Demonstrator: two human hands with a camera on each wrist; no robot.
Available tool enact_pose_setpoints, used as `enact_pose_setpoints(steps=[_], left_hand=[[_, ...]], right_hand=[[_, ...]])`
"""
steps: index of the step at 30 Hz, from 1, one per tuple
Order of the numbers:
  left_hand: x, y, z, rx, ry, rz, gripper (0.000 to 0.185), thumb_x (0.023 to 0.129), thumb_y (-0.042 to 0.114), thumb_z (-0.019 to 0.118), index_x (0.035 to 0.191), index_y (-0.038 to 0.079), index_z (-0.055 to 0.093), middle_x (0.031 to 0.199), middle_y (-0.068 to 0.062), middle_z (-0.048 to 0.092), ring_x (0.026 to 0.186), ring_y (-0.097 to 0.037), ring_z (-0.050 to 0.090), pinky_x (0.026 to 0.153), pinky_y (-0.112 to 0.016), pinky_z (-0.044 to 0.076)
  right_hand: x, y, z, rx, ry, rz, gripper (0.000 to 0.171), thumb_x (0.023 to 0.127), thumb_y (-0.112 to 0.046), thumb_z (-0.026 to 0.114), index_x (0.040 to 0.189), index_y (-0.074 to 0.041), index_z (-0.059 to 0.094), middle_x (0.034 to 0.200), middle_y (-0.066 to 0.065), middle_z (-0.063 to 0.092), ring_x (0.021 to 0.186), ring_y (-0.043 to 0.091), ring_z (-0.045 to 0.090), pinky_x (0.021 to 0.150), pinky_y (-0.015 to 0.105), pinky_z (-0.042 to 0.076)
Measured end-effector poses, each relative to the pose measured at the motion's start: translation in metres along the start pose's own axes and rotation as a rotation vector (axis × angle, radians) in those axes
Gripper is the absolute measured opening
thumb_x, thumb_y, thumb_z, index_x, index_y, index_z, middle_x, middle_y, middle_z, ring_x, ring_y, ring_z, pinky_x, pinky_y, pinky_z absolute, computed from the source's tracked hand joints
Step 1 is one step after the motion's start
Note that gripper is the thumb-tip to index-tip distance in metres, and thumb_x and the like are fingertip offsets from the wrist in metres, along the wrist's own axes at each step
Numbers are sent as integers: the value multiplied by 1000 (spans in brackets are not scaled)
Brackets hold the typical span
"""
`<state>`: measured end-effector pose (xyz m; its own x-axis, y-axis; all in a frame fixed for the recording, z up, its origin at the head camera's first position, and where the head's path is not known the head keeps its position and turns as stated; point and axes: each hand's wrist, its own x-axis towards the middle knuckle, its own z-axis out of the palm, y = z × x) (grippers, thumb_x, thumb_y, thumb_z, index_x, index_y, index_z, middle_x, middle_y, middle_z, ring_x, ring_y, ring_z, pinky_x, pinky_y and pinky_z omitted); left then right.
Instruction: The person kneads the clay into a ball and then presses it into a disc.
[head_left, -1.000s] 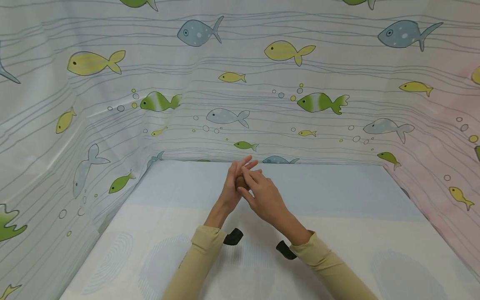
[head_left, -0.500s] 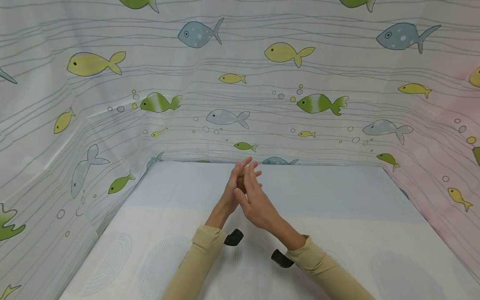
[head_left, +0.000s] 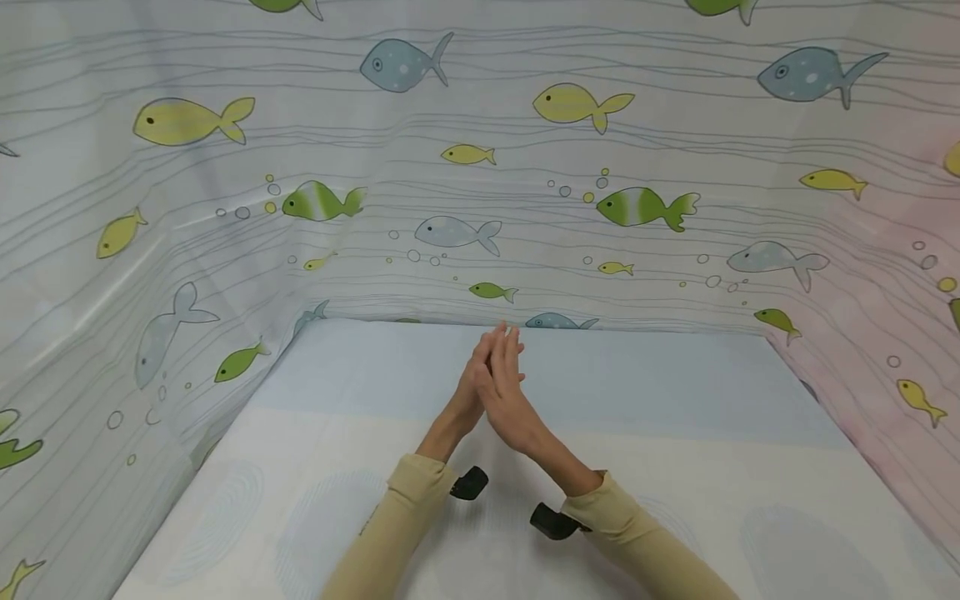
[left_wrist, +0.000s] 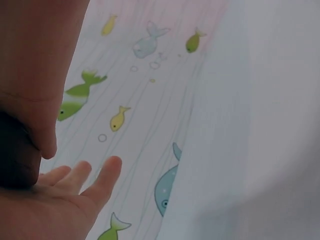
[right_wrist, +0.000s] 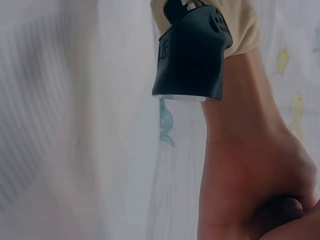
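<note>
Blackish rounded object (left_wrist: 17, 155), partly hidden: apparently being pressed between palms, above the table (head_left: 675, 383). Left hand (head_left: 467, 396) and right hand (head_left: 507, 404): fingers extending nearly straight, not curling around it. Change: since half a second ago, palms are drawing nearer, hiding the object from the head view; contact is seemingly growing fuller.

Pale fish-printed sheeting (head_left: 465, 187) walls the left, far and right sides, pinkish at right, around a white surface (head_left: 675, 483) with a bluish far band (head_left: 675, 383)

No text can be read; the markings on the black wrist camera (right_wrist: 190, 60) are unclear.
</note>
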<state>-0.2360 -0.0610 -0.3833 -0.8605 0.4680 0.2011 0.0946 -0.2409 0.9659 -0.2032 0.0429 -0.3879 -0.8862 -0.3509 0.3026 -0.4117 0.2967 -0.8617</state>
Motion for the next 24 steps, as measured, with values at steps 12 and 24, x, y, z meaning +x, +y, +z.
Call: enact_pose_setpoints(steps=[12,24], left_hand=[[7,-25,-8,25,71,-1,90,94,73,23,160,13,10,165,-5,15,152,-24,11,121,-50,15],[7,-27,2,52,27,92,74,104,58,16,159,8,12,163,-8,18,149,-22,18,120,-50,19]], right_hand=[[11,5,5,137,74,44,68,108,-45,22,157,-13,-13,159,-2,-32,147,19,-27,115,62,-12],[28,16,-17,183,188,49,71,107,-47,24,158,-12,-11,163,1,-21,150,18,-18,120,53,-5]])
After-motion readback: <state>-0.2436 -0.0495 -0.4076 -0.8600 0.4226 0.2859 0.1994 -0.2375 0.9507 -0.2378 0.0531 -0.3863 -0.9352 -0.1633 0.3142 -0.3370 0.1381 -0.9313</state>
